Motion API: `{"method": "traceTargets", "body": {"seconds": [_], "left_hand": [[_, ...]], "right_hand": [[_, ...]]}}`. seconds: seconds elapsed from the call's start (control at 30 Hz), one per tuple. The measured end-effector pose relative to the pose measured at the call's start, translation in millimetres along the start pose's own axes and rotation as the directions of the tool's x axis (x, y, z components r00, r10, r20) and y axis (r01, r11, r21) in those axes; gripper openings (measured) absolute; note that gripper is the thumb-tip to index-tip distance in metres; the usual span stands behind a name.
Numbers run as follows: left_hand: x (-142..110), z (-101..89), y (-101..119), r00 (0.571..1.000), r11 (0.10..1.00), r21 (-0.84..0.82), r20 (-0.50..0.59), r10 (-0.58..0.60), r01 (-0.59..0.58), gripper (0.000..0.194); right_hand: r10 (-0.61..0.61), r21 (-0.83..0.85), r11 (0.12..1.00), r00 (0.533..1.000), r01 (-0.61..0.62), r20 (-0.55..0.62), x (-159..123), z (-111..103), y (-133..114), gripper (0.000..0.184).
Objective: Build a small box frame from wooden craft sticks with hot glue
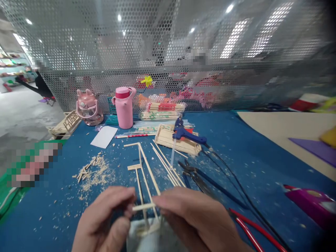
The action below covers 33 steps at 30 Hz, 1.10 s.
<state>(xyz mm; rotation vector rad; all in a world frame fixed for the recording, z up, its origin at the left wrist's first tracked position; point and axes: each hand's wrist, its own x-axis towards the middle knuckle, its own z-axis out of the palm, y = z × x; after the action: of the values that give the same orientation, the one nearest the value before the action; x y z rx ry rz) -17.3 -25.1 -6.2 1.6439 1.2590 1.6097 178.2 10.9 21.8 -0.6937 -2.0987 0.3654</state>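
- Looks forward and steeply down from head height over blue tabletop (223,131).
- Sits close above left hand (97,210) and right hand (195,211).
- Faces perforated screen (105,45) beyond.

stick frame (149,168) is bare matt wood, kinda raw; glue gun (189,134) looks like smooth plastic; perforated screen (105,45) is shiny metal; white sheet (104,137) seems matt paper

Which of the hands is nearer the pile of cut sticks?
Left. The left hand is on the near side of the pile; the right hand is farther right.
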Motion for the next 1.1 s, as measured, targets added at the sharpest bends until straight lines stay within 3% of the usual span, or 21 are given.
{"method": "traceTargets", "body": {"seconds": [0.1, 0.23, 0.33, 0.43, 0.5, 0.63, 0.73, 0.9, 1.0, 1.07, 1.1], "left_hand": [[10, -7.3, -17, 0.999, 0.998, 0.043, 0.000, -0.045, 0.045, 0.024], [25, -10.1, -32, 0.997, 0.982, 0.176, 0.021, -0.077, 0.072, 0.021], [27, -5.6, -24, 0.987, 0.980, 0.191, 0.159, 0.018, -0.049, 0.019], [23, -2.2, -6, 0.950, 0.990, 0.097, 0.307, 0.066, -0.100, 0.022], [21, -1.9, 1, 0.934, 0.999, 0.020, 0.356, 0.035, -0.045, 0.026], [19, -0.8, -3, 0.886, 0.978, -0.080, 0.443, -0.139, 0.194, 0.035], [19, 4.6, -11, 0.870, 0.956, -0.061, 0.434, -0.235, 0.288, 0.030], [17, 13.1, -10, 0.900, 0.973, 0.013, 0.378, -0.219, 0.231, 0.024], [18, 7.8, -9, 0.900, 0.978, -0.005, 0.392, -0.191, 0.209, 0.030], [24, -1.5, -13, 0.944, 0.988, -0.016, 0.299, -0.141, 0.152, 0.028], [28, -7.3, -16, 0.977, 0.994, -0.013, 0.186, -0.106, 0.110, 0.027]], "right_hand": [[0.038, -0.061, 0.997, 0.996, -0.043, -0.085, 9, -6, 9, 0.023], [0.262, 0.082, 0.965, 0.944, -0.250, -0.200, 18, -9, 13, 0.018], [0.448, 0.299, 0.873, 0.876, -0.385, -0.181, 23, -7, 10, 0.018], [0.527, 0.447, 0.794, 0.834, -0.413, -0.165, 28, -3, 8, 0.017], [0.550, 0.507, 0.764, 0.814, -0.399, -0.188, 30, -1, 8, 0.017], [0.592, 0.591, 0.716, 0.770, -0.370, -0.235, 30, 2, 14, 0.018], [0.613, 0.613, 0.699, 0.749, -0.368, -0.250, 29, 3, 17, 0.020], [0.594, 0.608, 0.710, 0.767, -0.356, -0.244, 28, 2, 16, 0.019], [0.541, 0.569, 0.749, 0.809, -0.340, -0.230, 27, -1, 14, 0.018], [0.486, 0.519, 0.788, 0.853, -0.333, -0.191, 27, -5, 15, 0.017], [0.456, 0.496, 0.804, 0.876, -0.329, -0.158, 27, -6, 17, 0.017]]}}
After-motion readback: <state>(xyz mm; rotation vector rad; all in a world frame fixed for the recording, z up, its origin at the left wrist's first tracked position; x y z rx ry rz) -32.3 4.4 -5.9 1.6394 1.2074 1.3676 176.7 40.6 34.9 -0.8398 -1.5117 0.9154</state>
